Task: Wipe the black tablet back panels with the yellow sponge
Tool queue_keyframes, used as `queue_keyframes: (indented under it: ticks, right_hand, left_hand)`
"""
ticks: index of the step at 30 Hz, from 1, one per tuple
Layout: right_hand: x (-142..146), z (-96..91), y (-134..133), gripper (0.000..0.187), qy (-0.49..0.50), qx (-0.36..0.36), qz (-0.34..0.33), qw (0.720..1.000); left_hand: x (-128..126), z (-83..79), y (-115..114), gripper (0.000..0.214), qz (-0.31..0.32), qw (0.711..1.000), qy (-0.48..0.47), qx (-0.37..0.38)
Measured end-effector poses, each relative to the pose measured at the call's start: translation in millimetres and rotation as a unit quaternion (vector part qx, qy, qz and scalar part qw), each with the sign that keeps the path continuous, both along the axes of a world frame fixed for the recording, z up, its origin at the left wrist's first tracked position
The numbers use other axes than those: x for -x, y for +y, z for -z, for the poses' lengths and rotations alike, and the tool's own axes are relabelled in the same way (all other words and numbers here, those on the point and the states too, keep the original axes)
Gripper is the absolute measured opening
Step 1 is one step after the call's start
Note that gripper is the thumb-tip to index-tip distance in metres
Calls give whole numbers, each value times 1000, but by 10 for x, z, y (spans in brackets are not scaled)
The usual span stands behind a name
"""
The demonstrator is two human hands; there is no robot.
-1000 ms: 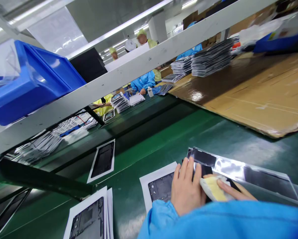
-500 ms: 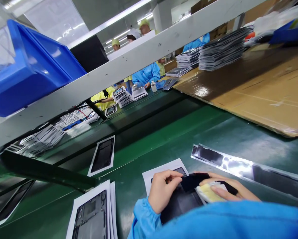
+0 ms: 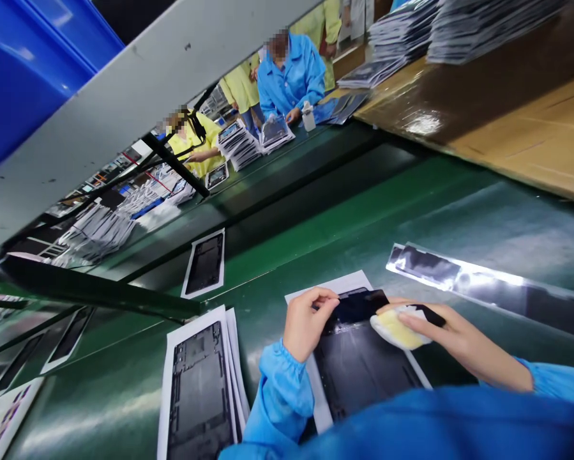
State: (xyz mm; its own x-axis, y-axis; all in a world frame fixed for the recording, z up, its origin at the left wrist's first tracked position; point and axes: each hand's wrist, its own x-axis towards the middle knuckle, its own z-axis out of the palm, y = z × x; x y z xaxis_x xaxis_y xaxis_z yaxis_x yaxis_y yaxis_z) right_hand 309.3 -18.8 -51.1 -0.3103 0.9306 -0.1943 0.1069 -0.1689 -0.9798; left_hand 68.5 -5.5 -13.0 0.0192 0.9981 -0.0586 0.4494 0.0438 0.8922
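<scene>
My left hand (image 3: 306,321) is curled, its fingertips pinching the top edge of a dark film at the black panel (image 3: 363,364), which lies on a white sheet (image 3: 318,409) on the green belt (image 3: 315,236). My right hand (image 3: 452,338) presses a yellow-white cloth pad (image 3: 396,328) against the panel's upper right corner. Both my sleeves are blue.
A stack of white sheets with black panels (image 3: 198,383) lies left of my hands, and a single one (image 3: 204,263) sits farther up the belt. A shiny film strip (image 3: 459,276) lies to the right. Cardboard (image 3: 530,147), a grey shelf beam (image 3: 138,96) and co-workers (image 3: 289,76) are beyond.
The camera tilted down and closer. My left hand went from lying flat to pinching the dark film at the panel's top. The right hand stays on the cloth pad.
</scene>
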Motion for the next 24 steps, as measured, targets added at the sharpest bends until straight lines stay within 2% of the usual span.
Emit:
queue_keyframes:
  ticks: [2, 5, 8, 12, 16, 21, 24]
  right_hand:
    - [29, 62, 36, 51, 22, -3, 54, 998]
    - [87, 113, 86, 51, 78, 30, 180, 980]
    - [171, 89, 120, 54, 114, 75, 238, 962]
    - [307, 79, 161, 56, 70, 71, 206, 973]
    - [423, 189, 184, 58, 10, 46, 180, 983]
    - [464, 272, 145, 40, -52, -2, 156, 986]
    - [456, 282, 118, 37, -91, -50, 129, 986]
  left_hand:
    - [72, 32, 37, 17, -28, 999, 18, -6]
    - [194, 136, 89, 22, -59, 997, 59, -3]
    - [268, 269, 110, 15, -54, 993, 95, 33]
    - [275, 383, 104, 10, -24, 990, 125, 69]
    - [257, 417, 92, 8, -8, 987, 136, 87]
    - [243, 429, 87, 9, -5, 984, 139, 108]
    - [235, 431, 89, 10, -4, 984, 142, 111]
